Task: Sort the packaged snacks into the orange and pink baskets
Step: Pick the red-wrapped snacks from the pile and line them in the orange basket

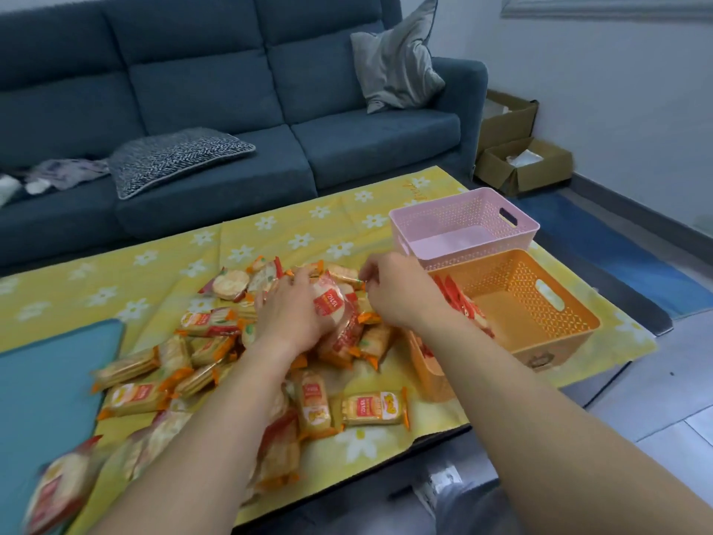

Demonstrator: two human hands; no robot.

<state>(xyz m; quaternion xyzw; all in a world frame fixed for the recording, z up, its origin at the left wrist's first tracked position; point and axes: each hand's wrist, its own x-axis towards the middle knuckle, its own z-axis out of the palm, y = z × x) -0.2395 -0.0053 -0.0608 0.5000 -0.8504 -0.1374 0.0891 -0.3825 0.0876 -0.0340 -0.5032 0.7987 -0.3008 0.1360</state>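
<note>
A heap of packaged snacks [216, 341] in orange and red wrappers lies on a yellow flowered cloth [154, 260]. My left hand [287, 314] rests on the heap, fingers curled around a round cracker pack [330, 303] with a red label. My right hand [401, 291] hovers just right of it, fingertips pinching the edge of a snack pack [349, 276] at the heap's far side. An orange basket [555, 334] stands right of the heap with a few red packs [459, 299] against its near-left wall. Behind it a pink basket [463, 225] looks empty.
A teal mat [46, 384] covers the table's left end. A blue sofa [231, 110] with cushions runs behind the table. Cardboard boxes [521, 164] sit on the floor at the far right. The table's front edge runs under my forearms.
</note>
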